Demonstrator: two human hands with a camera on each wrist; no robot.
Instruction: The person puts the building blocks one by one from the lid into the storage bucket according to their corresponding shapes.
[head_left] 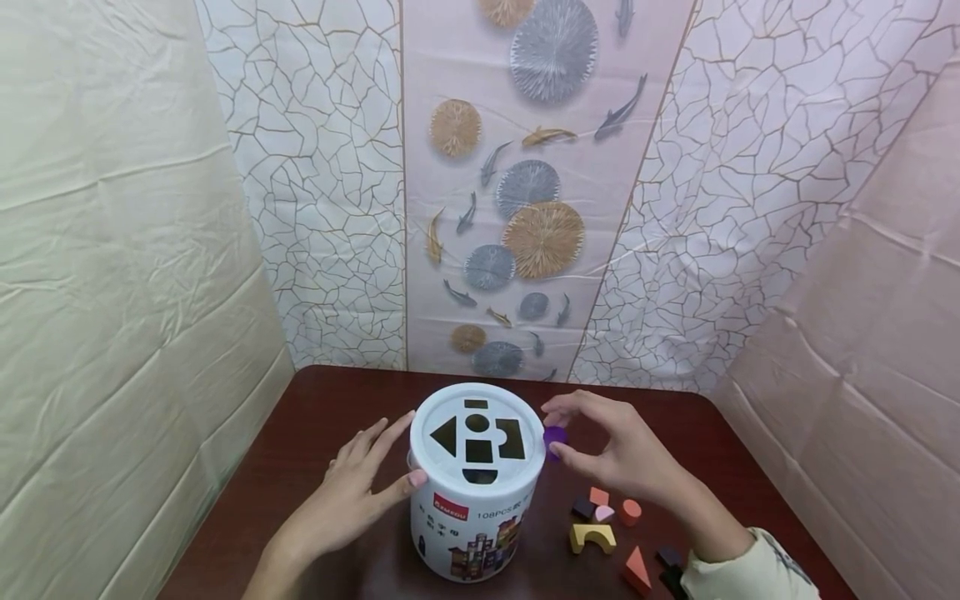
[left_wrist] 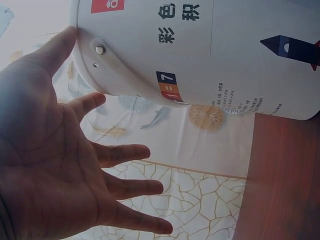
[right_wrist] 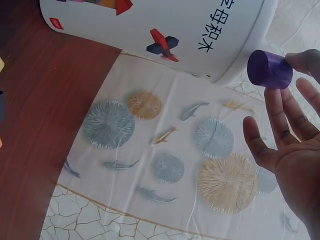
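Cylinder (head_left: 555, 440), purple, held in the air just right of the bucket (head_left: 438, 537); we cannot tell whether it touches the rim. The white bucket stands upright on a dark red table (head_left: 352, 396). Its lid (head_left: 444, 471) is on, with six dark holes, including a triangle, a circle and a square; we cannot make out what is inside. The right hand (head_left: 618, 446) reaches in from the near right, thumb and fingertips pinching the cylinder. The left hand (head_left: 345, 504) is at the bucket's left, fingers spread apart, thumb touching the rim. On the near right lie loose blocks, among them a yellow arch (head_left: 592, 530) and an orange triangle (head_left: 637, 572).
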